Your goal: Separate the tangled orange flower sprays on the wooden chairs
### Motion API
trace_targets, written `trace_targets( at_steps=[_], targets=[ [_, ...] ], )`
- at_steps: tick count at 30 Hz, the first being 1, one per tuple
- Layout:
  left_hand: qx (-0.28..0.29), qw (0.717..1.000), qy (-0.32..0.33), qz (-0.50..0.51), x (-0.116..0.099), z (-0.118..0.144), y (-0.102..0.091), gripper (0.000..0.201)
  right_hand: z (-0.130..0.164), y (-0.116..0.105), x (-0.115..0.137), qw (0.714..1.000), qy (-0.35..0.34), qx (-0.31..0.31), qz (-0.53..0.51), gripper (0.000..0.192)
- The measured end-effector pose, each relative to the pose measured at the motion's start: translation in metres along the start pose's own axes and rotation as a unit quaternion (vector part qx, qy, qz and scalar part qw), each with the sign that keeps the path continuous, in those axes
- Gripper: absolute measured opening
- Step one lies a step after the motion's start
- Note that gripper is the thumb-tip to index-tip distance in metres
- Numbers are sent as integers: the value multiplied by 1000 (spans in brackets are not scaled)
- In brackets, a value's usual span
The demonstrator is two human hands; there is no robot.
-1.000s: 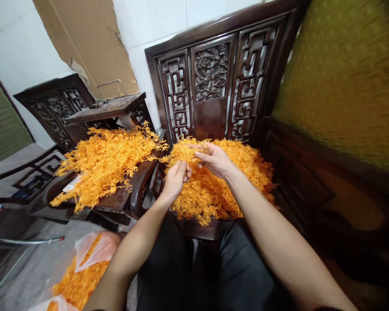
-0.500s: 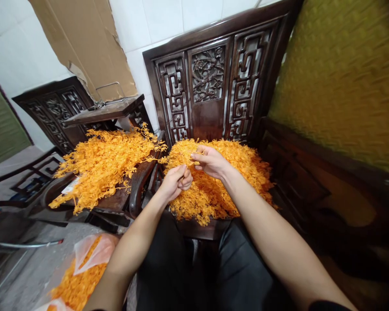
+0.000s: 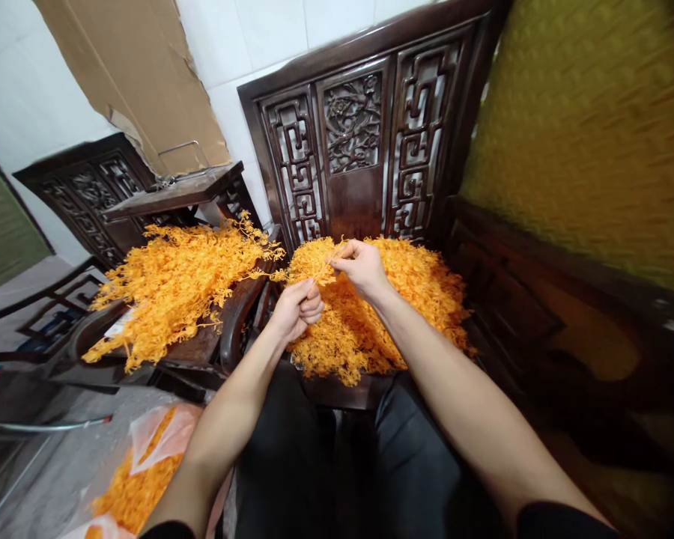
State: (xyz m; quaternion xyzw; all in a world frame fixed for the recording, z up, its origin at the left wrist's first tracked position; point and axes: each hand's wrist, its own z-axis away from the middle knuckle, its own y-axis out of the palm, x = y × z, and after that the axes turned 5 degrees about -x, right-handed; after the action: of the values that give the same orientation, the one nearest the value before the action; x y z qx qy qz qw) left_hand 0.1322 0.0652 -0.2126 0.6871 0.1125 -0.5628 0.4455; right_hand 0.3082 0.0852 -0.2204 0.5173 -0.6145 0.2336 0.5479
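Nearest the camera, below the carved chair [image 3: 365, 142], a clear bag of orange sprigs [image 3: 140, 471] lies on the floor to the lower left, beside the person's dark trousers. Both bare forearms reach up from there toward the chair seat.

The left hand [image 3: 296, 307] is curled closed at the front left edge of the seat, fingers folded over the lower end of an orange sprig [image 3: 313, 268]. The right hand [image 3: 359, 266], a little farther in and nearer the chair back, pinches the same sprig's upper end between thumb and fingertips. The sprig runs with its long axis slanting from the left hand up and away toward the right hand, its feathery tips fanning toward the chair back (its exact outline blurs into the heap behind it).

Under and around both hands, the seat pile [image 3: 404, 299] of orange sprigs covers the chair seat. Left of the chair, across its armrest, a second heap [image 3: 174, 281] spreads over a neighbouring chair. Farther back, left of the carved back, a sheet of cardboard [image 3: 140, 75] leans on the white tiled wall.
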Motion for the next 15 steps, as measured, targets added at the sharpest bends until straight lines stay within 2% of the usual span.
trace_targets(
  at_steps=[3,6,8,10,15],
  targets=[
    [8,1000,17,-21,1,7,3,44,-13,-7,-5,997,23,-76,21,34],
    [33,997,38,-53,4,14,5,48,-25,-29,-6,987,40,-152,35,33],
    [26,995,55,-79,7,15,5,49,-27,-45,-7,986,53,-154,34,39],
    [13,992,69,-101,10,11,3,49,-24,-55,-10,989,63,-127,46,42],
    [-7,988,108,-111,12,5,-2,48,-19,-59,-17,988,68,-76,117,42]
  ],
)
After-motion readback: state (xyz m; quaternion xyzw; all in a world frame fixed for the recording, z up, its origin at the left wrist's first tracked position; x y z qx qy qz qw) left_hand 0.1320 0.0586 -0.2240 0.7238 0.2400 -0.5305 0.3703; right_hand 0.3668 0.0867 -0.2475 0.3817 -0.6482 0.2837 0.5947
